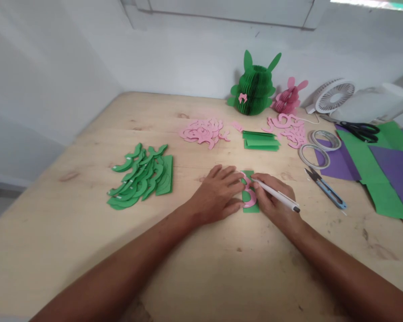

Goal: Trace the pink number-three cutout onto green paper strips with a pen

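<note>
Head view: left hand (218, 194) is lying flat, fingers apart, pressing the pink cutout (253, 196) onto the green card (251, 209) between both hands, likely to stop slip. Right hand (276, 206) is clamping a white pen (278, 195) near its tip, probably for fine control. Green cutouts (137, 179) are lying left, seemingly batched.

No lettering, numbers or brand marks readable anywhere. Pen (277, 193), blue-handled snips (329, 190), white fan (336, 95): nothing legible at this size; any fine print lost in blur.
</note>
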Tool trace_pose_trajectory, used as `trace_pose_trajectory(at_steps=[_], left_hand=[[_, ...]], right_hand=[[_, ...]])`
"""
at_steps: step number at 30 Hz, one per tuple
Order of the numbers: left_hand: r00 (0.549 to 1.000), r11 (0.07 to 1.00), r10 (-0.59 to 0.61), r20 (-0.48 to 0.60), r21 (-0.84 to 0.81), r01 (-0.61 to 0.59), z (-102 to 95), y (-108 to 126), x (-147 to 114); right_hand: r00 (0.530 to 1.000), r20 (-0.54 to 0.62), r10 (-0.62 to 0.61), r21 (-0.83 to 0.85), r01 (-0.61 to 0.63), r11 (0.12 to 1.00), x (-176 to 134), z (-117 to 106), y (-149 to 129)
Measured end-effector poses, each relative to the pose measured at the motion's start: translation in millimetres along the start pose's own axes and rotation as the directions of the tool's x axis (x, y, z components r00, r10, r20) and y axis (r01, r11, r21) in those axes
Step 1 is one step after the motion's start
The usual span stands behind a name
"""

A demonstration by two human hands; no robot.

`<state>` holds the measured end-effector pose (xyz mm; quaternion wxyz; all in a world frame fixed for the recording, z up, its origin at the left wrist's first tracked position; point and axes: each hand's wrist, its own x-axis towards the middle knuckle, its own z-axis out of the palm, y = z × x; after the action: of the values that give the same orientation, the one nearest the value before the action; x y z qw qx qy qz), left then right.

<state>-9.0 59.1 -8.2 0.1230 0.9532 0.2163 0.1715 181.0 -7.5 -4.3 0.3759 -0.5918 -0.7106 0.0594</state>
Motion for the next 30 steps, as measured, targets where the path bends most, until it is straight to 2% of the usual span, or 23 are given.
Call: trace_pose_trajectory(at_steps=[30], left_hand=[[1.0, 1.0, -0.009, -0.005, 0.007, 0.009, 1.0, 0.9, -0.3]], right_hand=[[0.999, -0.007, 0.031, 0.049, -0.031, 0.998, -0.2, 0.4, 0.2]])
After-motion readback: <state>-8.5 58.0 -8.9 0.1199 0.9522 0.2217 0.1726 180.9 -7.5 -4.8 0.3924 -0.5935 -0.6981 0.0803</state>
